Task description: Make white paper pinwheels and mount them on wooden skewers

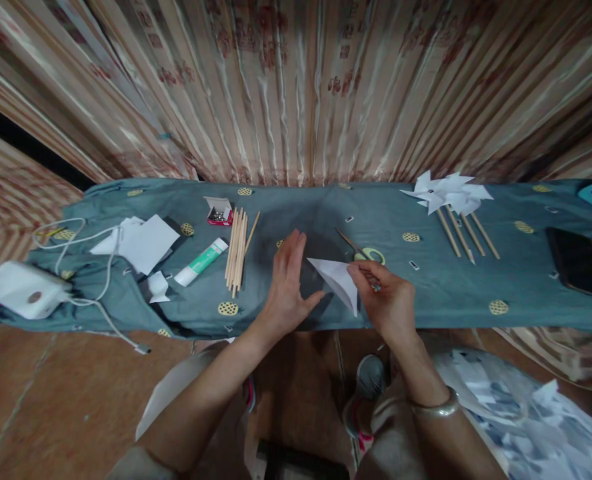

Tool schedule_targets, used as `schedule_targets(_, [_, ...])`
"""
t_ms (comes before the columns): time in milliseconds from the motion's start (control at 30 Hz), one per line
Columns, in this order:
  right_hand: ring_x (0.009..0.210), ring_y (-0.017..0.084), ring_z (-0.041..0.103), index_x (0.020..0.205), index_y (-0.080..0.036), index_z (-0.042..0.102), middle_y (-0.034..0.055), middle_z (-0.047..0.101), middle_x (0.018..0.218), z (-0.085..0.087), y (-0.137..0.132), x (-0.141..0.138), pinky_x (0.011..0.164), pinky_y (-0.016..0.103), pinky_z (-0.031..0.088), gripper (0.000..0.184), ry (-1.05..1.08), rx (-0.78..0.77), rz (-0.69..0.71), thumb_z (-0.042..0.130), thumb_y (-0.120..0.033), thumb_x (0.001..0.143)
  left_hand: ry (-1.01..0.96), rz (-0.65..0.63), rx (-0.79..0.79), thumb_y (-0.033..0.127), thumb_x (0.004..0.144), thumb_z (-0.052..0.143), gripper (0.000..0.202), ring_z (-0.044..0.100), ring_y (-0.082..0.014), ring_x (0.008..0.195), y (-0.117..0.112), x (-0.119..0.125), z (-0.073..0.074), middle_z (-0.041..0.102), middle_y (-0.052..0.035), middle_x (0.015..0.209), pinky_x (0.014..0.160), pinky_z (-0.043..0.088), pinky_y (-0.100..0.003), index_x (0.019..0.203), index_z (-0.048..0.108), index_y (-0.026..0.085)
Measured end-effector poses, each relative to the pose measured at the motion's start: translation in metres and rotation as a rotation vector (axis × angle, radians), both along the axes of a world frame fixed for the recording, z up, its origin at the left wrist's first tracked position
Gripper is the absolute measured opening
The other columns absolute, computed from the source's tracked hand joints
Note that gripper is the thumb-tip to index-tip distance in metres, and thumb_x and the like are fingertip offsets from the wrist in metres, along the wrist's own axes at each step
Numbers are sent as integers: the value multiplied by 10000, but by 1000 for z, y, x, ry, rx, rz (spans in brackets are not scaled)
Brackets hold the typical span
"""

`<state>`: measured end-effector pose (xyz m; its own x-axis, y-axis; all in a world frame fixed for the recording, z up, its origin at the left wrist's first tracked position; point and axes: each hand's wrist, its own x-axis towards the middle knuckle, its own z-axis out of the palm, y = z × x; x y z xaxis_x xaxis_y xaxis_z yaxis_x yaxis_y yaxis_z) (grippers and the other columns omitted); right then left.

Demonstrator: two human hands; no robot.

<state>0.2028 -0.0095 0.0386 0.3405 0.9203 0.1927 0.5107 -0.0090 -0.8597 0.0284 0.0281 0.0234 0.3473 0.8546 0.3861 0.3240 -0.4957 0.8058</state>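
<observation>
Between my hands is a white sheet of paper (337,280), folded into a triangle. My right hand (385,293) pinches it by its right corner, thumb and fingers closed. To the left of the paper, my left hand (290,287) is open, with fingers stretched away from me and the thumb apart. It does not grip the paper. Just beyond my right hand lies a pair of scissors (372,255) with pale green handles, partly hidden by the fingers.
Left of my hands lie wooden sticks (235,253), a glue tube (201,262), a small red box of pins (219,212) and white paper squares (151,244). A white charger (23,288) with cables sits far left. Paper pinwheels (446,193) and a phone (579,261) are at right.
</observation>
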Motion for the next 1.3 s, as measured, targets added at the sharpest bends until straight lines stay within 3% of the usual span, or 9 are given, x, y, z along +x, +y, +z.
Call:
schedule_targets(67, [722,188,674,868,-202,716,47,738,810,-5,3,-2,717,315,509,218,-93,-2,4,592,-379,835,187,-40,218,198,759,712,681,289,-306,1385,0,-3,4,361,-160,1491,1098,293,-502,1374,418,190])
schedule_targets(200, [705,190,680,1006,-188,677,51,726,806,-17,10,-1,702,324,529,277,-4,-48,-11,585,-379,828,380,-154,326,126,833,604,183,553,-225,1066,-3,-5,1,678,-64,1085,992,379,-433,996,654,192])
schedule_targets(433, [578,160,630,1072,-167,638,15,679,693,-37,6,15,601,305,527,391,169,-186,13,634,-408,765,433,-161,300,122,843,596,117,590,-232,997,-1,-19,-13,718,-57,989,945,404,-459,894,686,176])
schedule_targets(600, [537,139,598,994,-175,655,-14,660,636,-37,1,16,559,276,499,342,282,-154,-23,681,-391,730,216,-155,1,373,691,790,385,456,-334,1280,-3,-25,-19,536,-165,1358,1024,401,-520,1004,694,168])
schedule_targets(800, [481,100,545,899,-197,676,-46,642,595,-25,7,9,500,246,467,302,534,-49,-89,743,-365,658,-334,50,-503,314,675,788,621,623,-251,1092,-1,-9,-14,522,-113,1387,940,504,-429,1251,564,247])
schedule_targets(1000, [569,136,604,849,-189,684,-2,693,685,-21,16,-4,513,265,500,348,718,-51,-73,781,-417,604,-640,130,-971,374,595,825,478,679,-242,885,-3,10,-6,731,-107,983,821,542,-379,982,699,123])
schedule_targets(1100, [716,194,665,913,-182,686,56,727,809,-19,18,5,681,346,545,313,470,-22,-52,642,-456,768,-665,173,-935,326,592,831,429,678,-229,877,-3,12,-5,739,-95,981,862,527,-372,951,716,122])
schedule_targets(1200, [982,264,645,1050,-170,672,125,713,1044,-20,18,23,905,427,479,321,-139,5,-47,475,-373,898,-708,222,-868,294,607,823,405,677,-235,926,0,10,-5,735,-88,1024,917,510,-386,965,719,136])
schedule_targets(1300, [1036,312,605,1145,-124,629,185,680,1113,-26,18,35,901,439,460,341,-615,-84,3,447,-267,895,-742,224,-831,297,618,818,375,679,-244,953,5,6,-3,737,-93,1027,946,501,-396,946,726,140])
